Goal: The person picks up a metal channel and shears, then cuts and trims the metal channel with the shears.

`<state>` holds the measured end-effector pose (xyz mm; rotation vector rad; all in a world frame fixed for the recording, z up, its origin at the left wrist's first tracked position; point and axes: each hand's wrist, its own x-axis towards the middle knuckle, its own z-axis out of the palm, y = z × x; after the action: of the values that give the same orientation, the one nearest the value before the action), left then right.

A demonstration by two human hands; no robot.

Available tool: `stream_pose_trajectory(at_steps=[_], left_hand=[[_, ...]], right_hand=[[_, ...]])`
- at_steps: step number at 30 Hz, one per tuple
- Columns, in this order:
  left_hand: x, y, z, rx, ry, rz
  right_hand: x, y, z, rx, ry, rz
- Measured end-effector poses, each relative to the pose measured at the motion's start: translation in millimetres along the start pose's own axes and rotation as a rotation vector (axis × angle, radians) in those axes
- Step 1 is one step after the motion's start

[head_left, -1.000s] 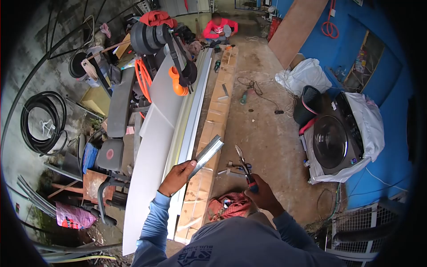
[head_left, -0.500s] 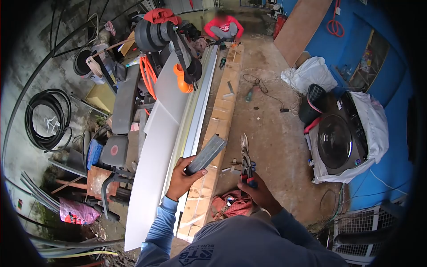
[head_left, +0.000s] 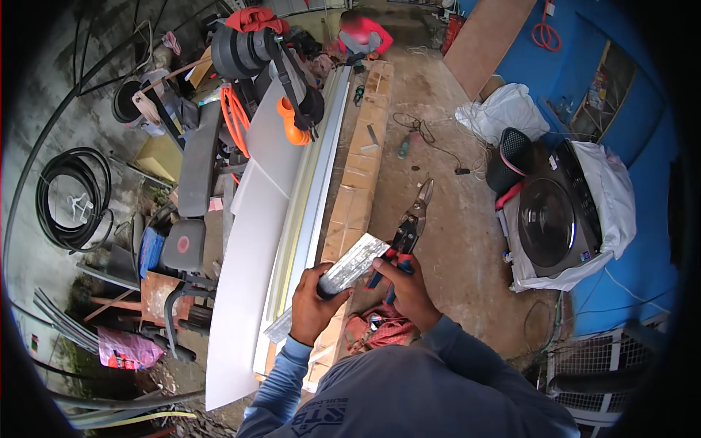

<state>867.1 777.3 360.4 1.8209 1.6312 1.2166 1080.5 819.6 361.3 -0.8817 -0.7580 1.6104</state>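
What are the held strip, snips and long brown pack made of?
Strip: metal, likely galvanised steel or aluminium; bright, mottled silver face.
Snips: probably steel head, given its greyish sheen; red-and-blue grips look like plastic or rubber, by their solid colour.
Pack: seemingly cardboard; matte brown, crossed by shiny bands like clear tape.

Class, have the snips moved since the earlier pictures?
Yes. The snips, in the right hand, have moved farther up the view: they now appear closer to the green object on the floor than in either earlier picture.
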Motion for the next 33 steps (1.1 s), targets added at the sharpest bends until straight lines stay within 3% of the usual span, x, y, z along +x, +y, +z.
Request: stream_pose_trajectory(at_steps=[7,13,15,18,20,23,25,33], left_hand=[[-6,-1,3,-0.063,-0.042,-0.077],[10,18,3,0.111,0.033,0.126],[11,23,5,0.113,-0.011,0.083],[22,25,0,0.093,-0.166,-0.023],[31,13,-12,0.053,-0.298,-0.086],[40,-25,-23,0.028,-0.294,-0.016],[48,-15,-39,0.023,-0.307,-0.106],[57,-37,-58,-0.206,-0.521,-0.365]], right_hand=[[5,8,1,0.007,0.016,-0.032],[5,4,8,-0.004,0.103,-0.032],[6,0,20,0.12,0.143,-0.035],[10,2,7,0.052,0.141,-0.014],[12,6,-13,-0.165,0.084,-0.077],[-4,-7,-38,-0.597,-0.054,-0.094],[-18,-5,-61,-0.88,-0.2,-0.178],[-40,-11,-70,-1.041,-0.31,-0.048]])
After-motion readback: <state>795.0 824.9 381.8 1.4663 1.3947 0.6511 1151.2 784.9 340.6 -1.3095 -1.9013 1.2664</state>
